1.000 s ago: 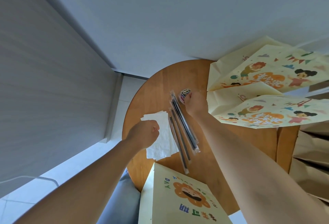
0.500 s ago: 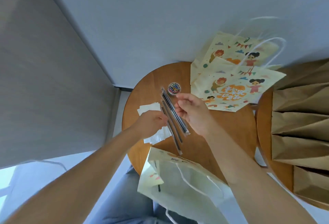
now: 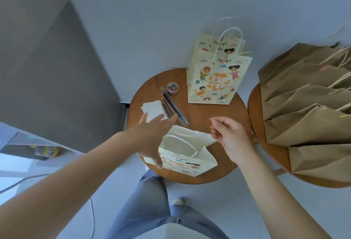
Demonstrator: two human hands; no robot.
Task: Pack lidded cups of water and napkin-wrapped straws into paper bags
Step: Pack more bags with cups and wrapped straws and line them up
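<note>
A pale yellow paper bag printed with cartoon children (image 3: 187, 164) is seen lying at the near edge of the round wooden desk (image 3: 209, 117), its mouth held open. Only its plain inner wall and white cord handles can be made out inside. The far right corner of its rim is pinched by the curled fingers (image 3: 215, 134) of the right hand (image 3: 229, 136). The left hand (image 3: 153, 134) is stretched out over the bag's left side, its fingers straight and spread, grasping nothing.

Beyond the bag, dark straws in clear sleeves (image 3: 173, 108) are laid side by side on the desk, touching a small stack of white napkins (image 3: 152, 110) to their left. A small clear round tub (image 3: 172, 87) filled with coloured paper clips is placed just behind the straws. More printed yellow bags (image 3: 214, 79) are stood upright at the back of the desk. Brown paper bags (image 3: 303, 106) are piled on a second round desk to the right.
</note>
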